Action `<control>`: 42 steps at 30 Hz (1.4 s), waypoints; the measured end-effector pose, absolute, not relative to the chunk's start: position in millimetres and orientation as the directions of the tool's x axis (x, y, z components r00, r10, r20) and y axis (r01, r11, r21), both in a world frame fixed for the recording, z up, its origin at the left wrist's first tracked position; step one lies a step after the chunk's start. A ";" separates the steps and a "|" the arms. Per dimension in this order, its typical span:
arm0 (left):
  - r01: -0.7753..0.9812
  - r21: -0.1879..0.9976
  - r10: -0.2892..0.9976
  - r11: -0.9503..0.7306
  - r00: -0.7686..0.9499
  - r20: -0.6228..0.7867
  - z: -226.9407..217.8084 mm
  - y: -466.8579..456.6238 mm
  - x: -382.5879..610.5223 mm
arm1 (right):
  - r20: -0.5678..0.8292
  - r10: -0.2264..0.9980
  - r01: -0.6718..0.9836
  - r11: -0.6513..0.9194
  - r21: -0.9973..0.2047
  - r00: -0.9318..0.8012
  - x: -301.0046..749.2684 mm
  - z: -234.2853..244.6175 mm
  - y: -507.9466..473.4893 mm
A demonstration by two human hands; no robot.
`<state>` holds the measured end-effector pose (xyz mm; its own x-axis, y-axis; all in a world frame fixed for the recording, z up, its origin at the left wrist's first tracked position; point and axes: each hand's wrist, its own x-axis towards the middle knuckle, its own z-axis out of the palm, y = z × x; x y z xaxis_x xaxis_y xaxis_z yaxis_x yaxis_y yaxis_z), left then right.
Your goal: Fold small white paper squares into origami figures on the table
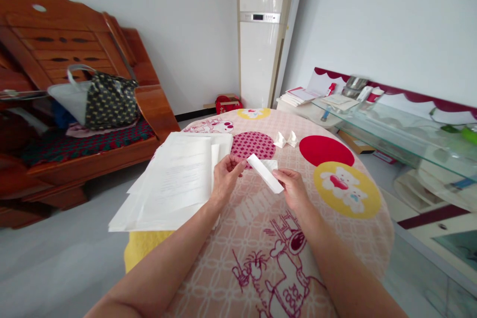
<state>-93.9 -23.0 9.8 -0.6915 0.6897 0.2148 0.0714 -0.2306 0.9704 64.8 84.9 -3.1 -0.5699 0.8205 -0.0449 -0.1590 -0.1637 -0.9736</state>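
I hold a narrow folded strip of white paper [265,173] above the table between both hands. My left hand [224,177] pinches its far end with thumb and fingertips. My right hand [294,188] grips its near end, fingers curled. A small piece of white paper [271,163] lies on the cloth just behind the strip. To the left of my left hand a loose stack of white sheets [175,181] overhangs the table's edge. Two small folded paper shapes [285,139] sit further back on the round table [350,238].
The table carries a pink cartoon-print cloth with red and yellow circles. A wooden bench [112,154] with a dotted bag [106,101] stands at left. A tall white air-conditioner unit [261,35] stands at the back. A glass shelf [402,129] with books and cups runs along the right.
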 end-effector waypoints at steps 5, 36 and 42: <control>0.079 0.992 0.861 -0.100 -0.493 0.126 10.8 -25.9 -88.4 | 0.007 0.790 -0.106 -0.073 -0.992 -0.613 63.2 -5.6 78.5; 0.230 0.957 0.858 -0.177 -0.441 0.265 -7.7 -19.1 -83.9 | 0.704 0.512 -0.077 0.780 -0.620 -0.492 68.6 5.0 63.4; 0.164 0.964 0.867 -0.211 -0.423 0.262 -7.3 -18.7 -81.8 | 0.712 0.492 -0.064 0.799 -0.597 -0.501 66.6 0.8 63.8</control>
